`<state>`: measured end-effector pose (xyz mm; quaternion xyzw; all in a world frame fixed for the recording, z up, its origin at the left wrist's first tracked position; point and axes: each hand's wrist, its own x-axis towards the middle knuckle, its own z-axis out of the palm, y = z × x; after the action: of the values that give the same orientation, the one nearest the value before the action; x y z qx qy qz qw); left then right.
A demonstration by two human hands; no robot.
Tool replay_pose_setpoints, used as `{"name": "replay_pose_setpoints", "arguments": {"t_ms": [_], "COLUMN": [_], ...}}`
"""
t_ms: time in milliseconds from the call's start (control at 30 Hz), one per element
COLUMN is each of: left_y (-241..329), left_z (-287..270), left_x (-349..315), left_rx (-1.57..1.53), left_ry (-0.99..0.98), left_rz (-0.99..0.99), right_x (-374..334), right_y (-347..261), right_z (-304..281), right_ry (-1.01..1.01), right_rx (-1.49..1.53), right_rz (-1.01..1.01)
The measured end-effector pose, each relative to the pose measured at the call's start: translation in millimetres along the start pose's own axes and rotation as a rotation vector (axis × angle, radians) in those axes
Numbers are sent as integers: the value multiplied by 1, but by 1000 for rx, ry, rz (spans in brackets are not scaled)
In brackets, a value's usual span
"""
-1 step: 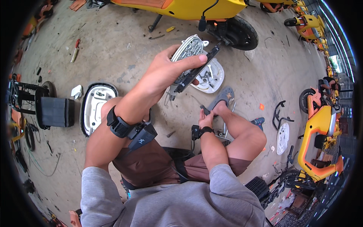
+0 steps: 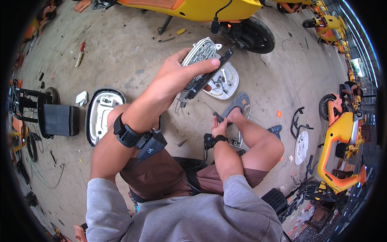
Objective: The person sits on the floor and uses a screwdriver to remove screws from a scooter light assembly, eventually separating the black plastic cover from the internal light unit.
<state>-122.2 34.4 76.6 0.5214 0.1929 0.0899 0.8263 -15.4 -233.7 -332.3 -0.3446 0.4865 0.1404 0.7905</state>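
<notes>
Raised in front of me, my left hand [image 2: 171,76] is closed round what looks like a scooter headlight [image 2: 198,55], with a white rim and clear ribbed face. Its thumb lies over a slim black bar-like part [image 2: 201,80] along the lamp's right side; whether the two are joined I cannot tell. Lower down, beside my bare ankle, my right hand [image 2: 219,128] has its fingers closed on a small dark piece [image 2: 218,117] whose kind is unclear. A white oval shell [image 2: 233,74] with a wrench and small parts in it lies on the floor beyond the lamp.
A white seat-like shell with a black rim [image 2: 96,125] lies left of my knee. A yellow scooter [image 2: 193,10] stands ahead, another yellow-orange one [image 2: 332,161] at the right. A red-handled screwdriver [image 2: 82,48], a black battery-like box [image 2: 60,119] and a black bracket [image 2: 297,123] are around me.
</notes>
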Motion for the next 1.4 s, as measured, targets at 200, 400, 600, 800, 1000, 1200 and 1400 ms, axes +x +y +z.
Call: {"name": "replay_pose_setpoints", "arguments": {"t_ms": [200, 400, 600, 800, 1000, 1200, 1400], "left_y": [0, 3, 2, 2, 3, 5, 4], "left_z": [0, -1, -1, -4, -3, -2, -2], "left_x": [0, -3, -2, -2, -3, -4, -4], "left_rx": [-8, 16, 45, 23, 13, 1, 2], "left_ry": [22, 52, 24, 33, 29, 40, 48], "left_rz": [-10, -22, -10, -9, 1, 7, 9], "right_x": [3, -6, -7, -11, -14, -14, -23], "right_y": [8, 10, 10, 10, 9, 8, 10], "right_z": [0, 8, 4, 7, 7, 6, 9], "right_ry": [-47, -49, -130, -132, -123, -98, -102], "right_rx": [-67, -62, -109, -101, -71, -73, -57], "right_rz": [-65, 54, 15, 43, 57, 68, 69]}}
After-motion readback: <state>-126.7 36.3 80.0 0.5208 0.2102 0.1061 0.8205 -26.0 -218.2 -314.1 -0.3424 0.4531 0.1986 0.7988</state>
